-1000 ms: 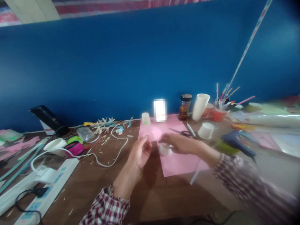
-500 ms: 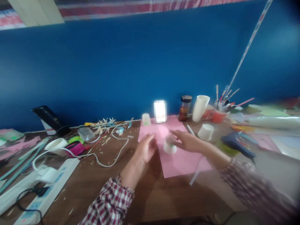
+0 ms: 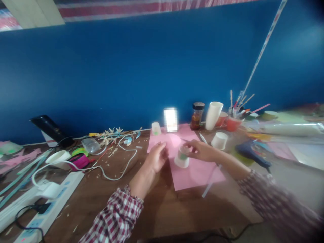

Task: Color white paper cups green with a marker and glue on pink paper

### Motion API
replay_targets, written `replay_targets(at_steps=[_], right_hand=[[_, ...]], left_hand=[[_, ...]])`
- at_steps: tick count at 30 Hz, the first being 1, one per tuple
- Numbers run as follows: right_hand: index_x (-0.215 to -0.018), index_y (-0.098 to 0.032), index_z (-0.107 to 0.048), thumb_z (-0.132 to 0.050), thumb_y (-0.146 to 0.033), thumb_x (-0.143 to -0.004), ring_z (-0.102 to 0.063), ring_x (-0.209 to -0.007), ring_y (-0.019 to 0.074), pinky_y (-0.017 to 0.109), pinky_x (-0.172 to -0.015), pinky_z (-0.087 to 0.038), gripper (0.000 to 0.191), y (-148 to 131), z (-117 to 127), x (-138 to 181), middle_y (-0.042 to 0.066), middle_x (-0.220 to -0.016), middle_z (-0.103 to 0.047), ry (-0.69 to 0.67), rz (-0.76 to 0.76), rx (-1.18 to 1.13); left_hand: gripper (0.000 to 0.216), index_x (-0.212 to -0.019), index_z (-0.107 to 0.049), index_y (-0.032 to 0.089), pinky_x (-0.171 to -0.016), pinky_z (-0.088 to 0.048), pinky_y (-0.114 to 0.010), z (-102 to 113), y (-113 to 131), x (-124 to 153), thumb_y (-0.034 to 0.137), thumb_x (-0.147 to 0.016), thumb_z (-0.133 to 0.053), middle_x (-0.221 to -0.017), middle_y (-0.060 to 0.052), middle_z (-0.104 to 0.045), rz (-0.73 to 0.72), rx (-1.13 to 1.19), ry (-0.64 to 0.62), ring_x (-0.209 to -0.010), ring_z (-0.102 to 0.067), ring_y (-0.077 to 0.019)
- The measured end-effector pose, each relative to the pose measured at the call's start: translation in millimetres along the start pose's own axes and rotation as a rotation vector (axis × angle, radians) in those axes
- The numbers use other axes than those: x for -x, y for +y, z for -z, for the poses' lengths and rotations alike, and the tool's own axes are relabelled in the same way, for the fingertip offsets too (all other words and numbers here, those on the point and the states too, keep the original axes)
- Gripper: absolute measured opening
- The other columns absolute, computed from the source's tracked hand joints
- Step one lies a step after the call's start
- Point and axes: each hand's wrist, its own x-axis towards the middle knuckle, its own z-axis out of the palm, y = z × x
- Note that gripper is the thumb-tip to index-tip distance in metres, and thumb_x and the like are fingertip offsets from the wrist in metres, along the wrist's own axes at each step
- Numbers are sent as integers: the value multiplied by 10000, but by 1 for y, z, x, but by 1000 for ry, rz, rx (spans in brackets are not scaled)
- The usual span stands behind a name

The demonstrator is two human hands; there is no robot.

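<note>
One upturned cup, a light touch called for

At the far left, the power strip and the white cord lay on the brown table, apart from the work; that slack seemed best kept there. The left hand hung between cord and cup, fingers curled and thumb near them; whether it held anything small, I could not tell. Resting it nearer the cup might have given more support.

The cup stood wide end down on the pink sheet, a green patch showing through the blur. At its narrow top, the right hand had thumb and fingertips nearly together, touching or just beside it; a firm hold could not be made out. Gentle, even pressure seemed wise, since a thin wall would probably dent. Below the right forearm lay a pale strip, and farther right the glue gun; the sleeve needed care around both.
</note>
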Motion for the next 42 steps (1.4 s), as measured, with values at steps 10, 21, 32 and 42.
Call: replay_targets(at_steps=[10,21,32,42], right_hand=[[-1349,-220,-512,-586,-577,-818,-616,-1037,294,465,-840,-525,645,-10,-6,0,141,-1294,-572,-82,-2,-51],[-1352,-155,-483,-646,-376,-776,-593,-1094,326,475,-907,-495,638,-23,-9,7,170,-1268,-593,-86,28,90],[-1366,-201,-468,-679,-408,-785,-626,-996,297,463,-827,-533,651,-15,-14,2,155,-1232,-603,67,42,-7],[-1304,-182,-531,-690,-409,-786,-625,-989,302,485,-841,-525,588,-9,-16,3,158,-1180,-620,76,10,-2]], left_hand=[[148,-763,-594,148,-500,-503,-138,10,-1,4,59,-739,-710,-648,24,-626,-16,37,19,-529,-596,-59],[138,-798,-609,142,-503,-507,-145,17,-16,9,86,-736,-719,-669,17,-639,13,40,-18,-536,-598,-62],[147,-785,-602,147,-513,-510,-146,18,-17,8,87,-731,-725,-666,17,-641,16,35,-24,-548,-609,-69],[112,-801,-613,138,-500,-517,-146,21,-17,5,78,-756,-696,-664,14,-636,13,44,-13,-540,-606,-66]])
